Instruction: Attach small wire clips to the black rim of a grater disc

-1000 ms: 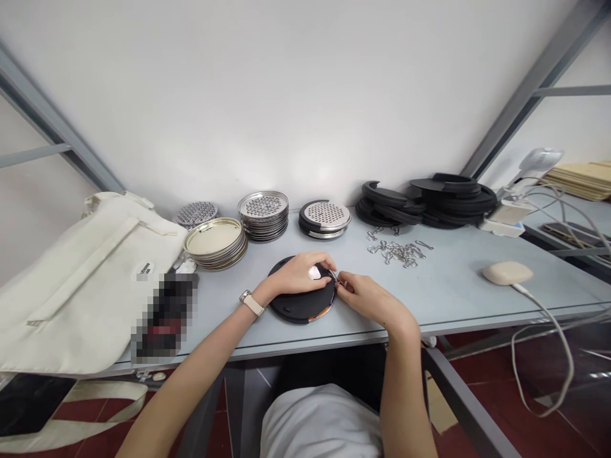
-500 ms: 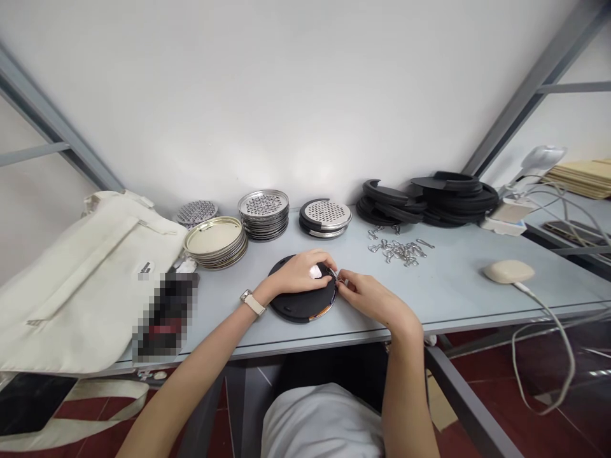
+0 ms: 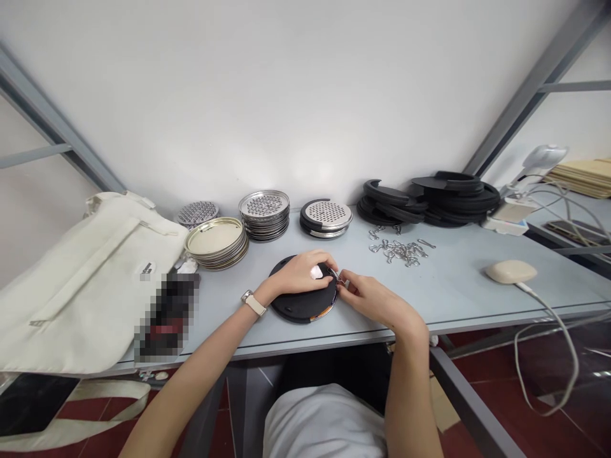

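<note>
Black round disc (image 3: 301, 304) lying flat on the grey counter (image 3: 449, 292), near its front edge, with a thin orange rim showing at the lower right. Left hand (image 3: 305, 271) pressed on top of the disc, fingers curled over its right edge; wristwatch (image 3: 252, 303) on that arm. Right hand (image 3: 370, 296) closed in a pinch on a small wire clip (image 3: 340, 278), held against the disc's right rim just beside the left fingertips. Compared with the pictures of a second and half a second ago: disc unmoved, left hand in the same place, right hand shifted slightly toward the disc, clip brought closer against the rim; judged as fine fitting of clip to rim under way, not finished.

Materials and shapes: disc matte, dark, apparently plastic or rubber, with small notches near its lower edge. Clip thin, bright, bent wire; exact form too small to tell. Loose pile of similar wire clips (image 3: 398, 251) further back on the counter, well apart from the hands. Behind, from left to right: stack of gold-toned shallow metal lids (image 3: 216, 242), stacks of perforated steel discs (image 3: 264, 215), one perforated disc set in a black ring (image 3: 326, 218), and piles of black C-shaped rings (image 3: 429, 200). Cream fabric bag (image 3: 81, 280) slumped at the left; pale oval mouse (image 3: 510, 271) with cable at the right. Counter surface smooth, faintly glossy.
</note>
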Demonstrator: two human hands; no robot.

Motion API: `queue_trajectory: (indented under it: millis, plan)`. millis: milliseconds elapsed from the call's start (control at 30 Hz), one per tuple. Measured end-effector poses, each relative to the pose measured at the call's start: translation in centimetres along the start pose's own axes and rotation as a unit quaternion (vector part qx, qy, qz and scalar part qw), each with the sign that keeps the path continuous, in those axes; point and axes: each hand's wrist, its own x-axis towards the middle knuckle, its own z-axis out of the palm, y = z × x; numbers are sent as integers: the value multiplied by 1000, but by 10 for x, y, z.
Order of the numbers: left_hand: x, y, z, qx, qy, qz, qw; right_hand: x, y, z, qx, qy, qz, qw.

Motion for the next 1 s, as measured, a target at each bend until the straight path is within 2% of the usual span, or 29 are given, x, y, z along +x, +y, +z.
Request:
queue_trajectory:
  millis: [300,533,1000]
  plan:
    - [1,0,1,-23,6,-12,1000,-1,4,-7,5,-14,-32,999]
    - [0,0,1,-21,5,-18,1000,3,8,-6,49,-18,-28,998]
    - [1,0,1,-8,2,-15,1000,7,8,-5,45,-5,-8,999]
